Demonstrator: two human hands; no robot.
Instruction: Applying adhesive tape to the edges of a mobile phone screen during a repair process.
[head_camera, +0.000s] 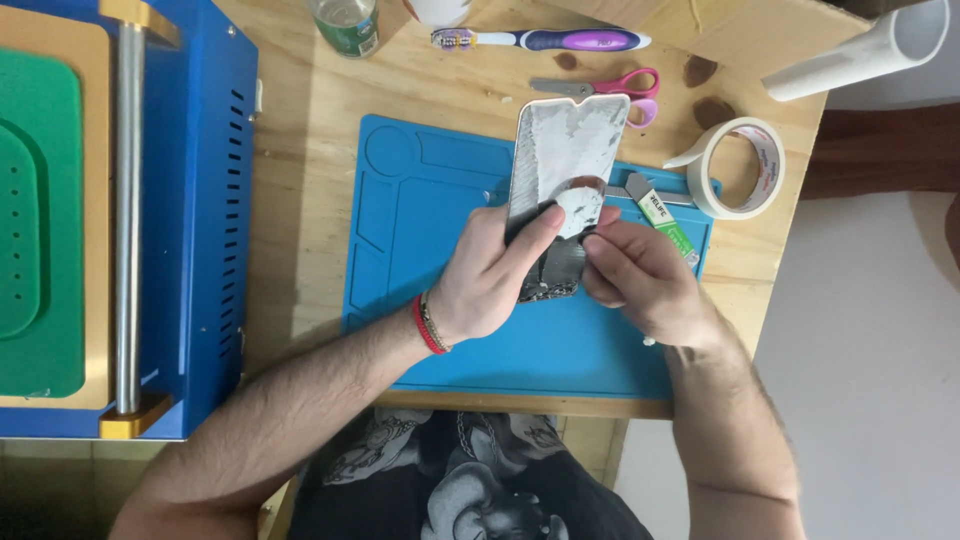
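While the left hand (495, 275) clamps a phone screen panel (560, 185) over the blue work mat (420, 230), the right hand (640, 280) pinches a white wad (580, 205) against it. Pink-handled scissors (610, 88) and a roll of masking tape (740, 168) lie near the desk's far right corner.

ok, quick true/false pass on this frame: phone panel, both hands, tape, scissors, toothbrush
1. The left hand holds the phone panel over the blue mat. True.
2. The right hand grips the scissors. False: the scissors lie on the table, beyond the mat; the right hand is at the panel.
3. The tape roll lies at the mat's right. True.
4. The toothbrush lies on the mat. False: it lies on the wooden table, beyond the scissors.
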